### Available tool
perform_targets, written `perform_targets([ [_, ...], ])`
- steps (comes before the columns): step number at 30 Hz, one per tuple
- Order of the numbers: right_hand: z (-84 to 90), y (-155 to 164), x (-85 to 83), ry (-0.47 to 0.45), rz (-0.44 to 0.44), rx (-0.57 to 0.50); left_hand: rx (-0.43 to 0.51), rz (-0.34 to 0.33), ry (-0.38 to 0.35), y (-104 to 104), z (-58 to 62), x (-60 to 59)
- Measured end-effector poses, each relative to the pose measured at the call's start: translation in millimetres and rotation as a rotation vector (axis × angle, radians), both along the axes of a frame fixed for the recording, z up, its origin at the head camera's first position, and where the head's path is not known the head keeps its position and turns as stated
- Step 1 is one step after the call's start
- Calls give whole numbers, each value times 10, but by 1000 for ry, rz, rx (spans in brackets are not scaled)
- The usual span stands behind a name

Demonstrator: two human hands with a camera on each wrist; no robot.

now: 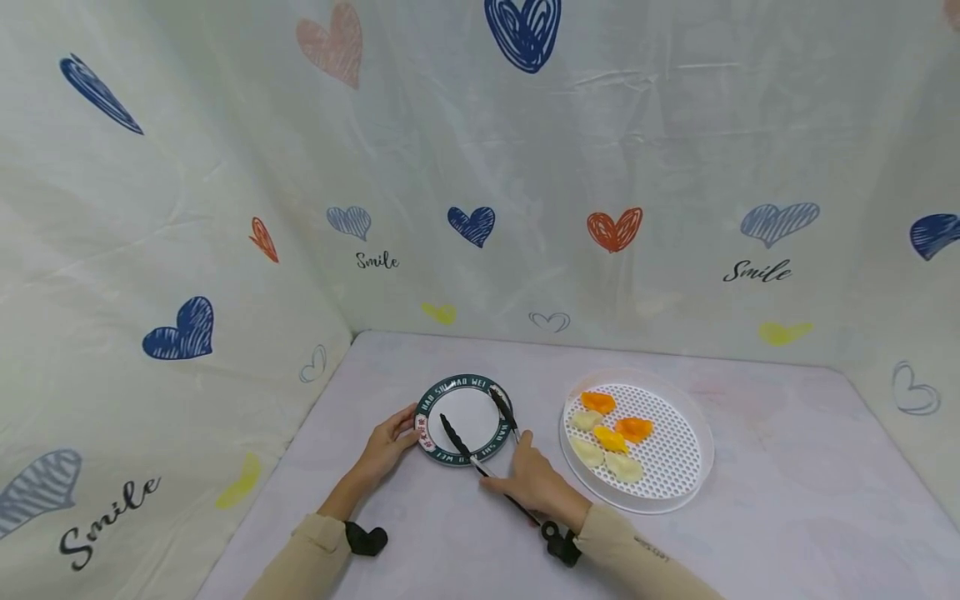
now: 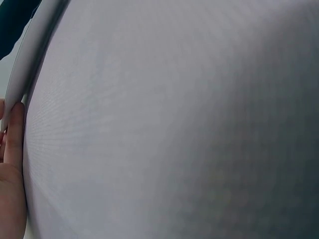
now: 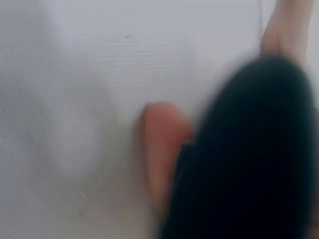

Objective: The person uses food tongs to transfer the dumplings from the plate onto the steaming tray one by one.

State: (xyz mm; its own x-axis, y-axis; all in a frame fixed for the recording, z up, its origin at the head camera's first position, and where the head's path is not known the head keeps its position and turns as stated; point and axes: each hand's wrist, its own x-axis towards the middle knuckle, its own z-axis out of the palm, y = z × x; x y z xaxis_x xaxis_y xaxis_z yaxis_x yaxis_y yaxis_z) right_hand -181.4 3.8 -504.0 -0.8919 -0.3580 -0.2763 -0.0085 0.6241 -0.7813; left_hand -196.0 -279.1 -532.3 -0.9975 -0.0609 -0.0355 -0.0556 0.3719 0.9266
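A round plate (image 1: pixel 474 408) with a dark green lettered rim lies on the table. At its left edge my left hand (image 1: pixel 386 446) pinches the rim; in the left wrist view, fingers (image 2: pixel 15 134) lie against the plate's pale edge (image 2: pixel 31 50). My right hand (image 1: pixel 536 477) grips a pair of tongs (image 1: pixel 455 435) with black tips. The tongs' arms are spread apart over the plate, with nothing between them. The right wrist view shows a blurred digit (image 3: pixel 167 139) beside a large dark shape.
Right of the right hand stands a round white perforated tray (image 1: pixel 671 442). Several orange, yellow and pale dumplings (image 1: pixel 633 430) lie on its left half. A heart-patterned curtain (image 1: pixel 540 167) borders the table's back and sides.
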Motion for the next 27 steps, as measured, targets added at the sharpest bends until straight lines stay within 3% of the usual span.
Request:
perform_targets([
  [10,-13,-19,38,28,-8,17,-6,-7,17,-8,-16,3],
  [27,-13,-97,14,231,-21,319,-20,-4,18,-2,-2,12],
])
